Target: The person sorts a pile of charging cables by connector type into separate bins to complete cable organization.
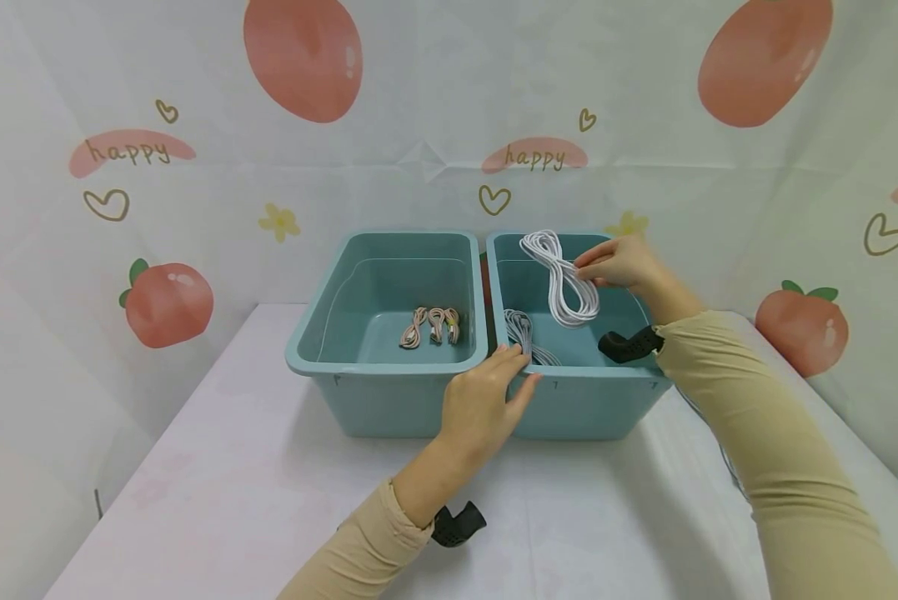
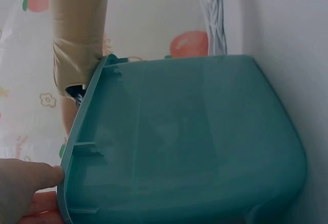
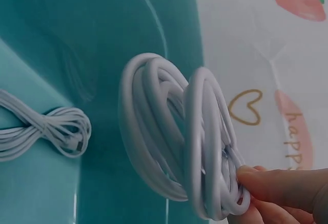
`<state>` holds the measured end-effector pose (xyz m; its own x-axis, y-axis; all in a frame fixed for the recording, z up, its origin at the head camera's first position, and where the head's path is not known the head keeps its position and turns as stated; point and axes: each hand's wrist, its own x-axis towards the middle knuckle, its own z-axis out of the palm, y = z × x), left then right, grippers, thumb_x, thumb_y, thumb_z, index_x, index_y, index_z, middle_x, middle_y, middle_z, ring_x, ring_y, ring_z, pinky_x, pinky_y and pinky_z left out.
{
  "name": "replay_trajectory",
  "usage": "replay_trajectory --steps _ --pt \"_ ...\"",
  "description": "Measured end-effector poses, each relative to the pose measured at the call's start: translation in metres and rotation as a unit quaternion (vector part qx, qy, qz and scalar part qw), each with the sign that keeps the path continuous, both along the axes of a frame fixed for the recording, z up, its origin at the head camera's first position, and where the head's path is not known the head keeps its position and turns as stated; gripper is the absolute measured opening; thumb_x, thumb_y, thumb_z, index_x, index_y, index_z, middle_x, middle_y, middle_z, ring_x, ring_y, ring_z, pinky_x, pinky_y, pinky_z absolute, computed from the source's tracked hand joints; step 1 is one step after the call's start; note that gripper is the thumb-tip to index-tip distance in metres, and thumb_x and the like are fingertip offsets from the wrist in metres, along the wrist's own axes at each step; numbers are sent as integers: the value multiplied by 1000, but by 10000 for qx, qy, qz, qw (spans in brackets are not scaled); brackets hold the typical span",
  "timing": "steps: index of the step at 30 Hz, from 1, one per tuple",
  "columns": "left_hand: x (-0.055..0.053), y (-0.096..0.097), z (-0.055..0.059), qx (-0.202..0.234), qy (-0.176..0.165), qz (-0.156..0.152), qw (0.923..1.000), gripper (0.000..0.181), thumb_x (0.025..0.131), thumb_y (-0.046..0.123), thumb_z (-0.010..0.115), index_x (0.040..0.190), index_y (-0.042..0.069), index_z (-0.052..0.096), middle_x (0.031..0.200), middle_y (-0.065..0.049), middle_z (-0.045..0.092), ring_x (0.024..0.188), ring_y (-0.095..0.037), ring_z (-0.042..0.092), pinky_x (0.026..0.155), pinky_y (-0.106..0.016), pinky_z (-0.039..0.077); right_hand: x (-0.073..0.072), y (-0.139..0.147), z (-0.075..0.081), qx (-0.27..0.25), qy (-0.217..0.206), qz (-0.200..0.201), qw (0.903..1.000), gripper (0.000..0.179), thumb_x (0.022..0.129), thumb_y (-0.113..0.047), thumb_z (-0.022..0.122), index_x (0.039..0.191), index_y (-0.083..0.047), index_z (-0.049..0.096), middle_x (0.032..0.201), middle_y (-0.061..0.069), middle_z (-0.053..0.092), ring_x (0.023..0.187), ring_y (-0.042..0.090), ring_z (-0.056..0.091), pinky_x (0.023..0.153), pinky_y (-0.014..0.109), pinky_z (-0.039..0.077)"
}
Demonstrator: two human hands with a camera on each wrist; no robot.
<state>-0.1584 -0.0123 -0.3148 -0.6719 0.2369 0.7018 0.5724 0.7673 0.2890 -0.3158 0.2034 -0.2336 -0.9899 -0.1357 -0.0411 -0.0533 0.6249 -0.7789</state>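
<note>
My right hand pinches a coiled white cable between thumb and fingers, above the right teal bin. The coil is tied in at the middle and hangs tilted; its loops fill the middle of the right wrist view. My left hand grips the right bin's front rim near its left corner, the thumb on the outer side. Inside that bin, by its left wall, lies another bundled cable, pale grey-white, partly hidden behind the rim and my left fingers; its plug end shows in the right wrist view.
A matching teal bin stands close on the left, holding three small bundled cables with pinkish cords. Behind both bins hangs a fruit-printed cloth. A pale cable lies beyond the right bin's outer side.
</note>
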Motion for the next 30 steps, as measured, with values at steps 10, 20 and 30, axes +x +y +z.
replay_trajectory --steps 10,20,30 --pt "0 1 -1 -3 -21 -43 10000 24 86 28 66 102 10 72 110 -4 71 105 -17 66 76 -30 58 -8 -8 -9 210 -159 -99 9996 34 86 -12 65 115 7 61 82 -3 65 67 4 58 61 16 51" --pt "-2 0 -2 11 123 -27 9999 24 85 27 68 101 9 73 107 -5 72 104 -17 67 74 -29 58 -11 -9 -13 207 -396 -107 9989 34 87 -10 65 116 7 61 85 -2 62 64 5 55 58 17 49" --pt "-2 0 -2 33 95 -41 9999 24 86 26 67 101 9 73 108 -5 72 104 -17 67 75 -31 58 -12 -9 -15 237 -617 46 9978 36 88 -9 62 120 7 58 95 6 64 68 5 59 63 18 52"
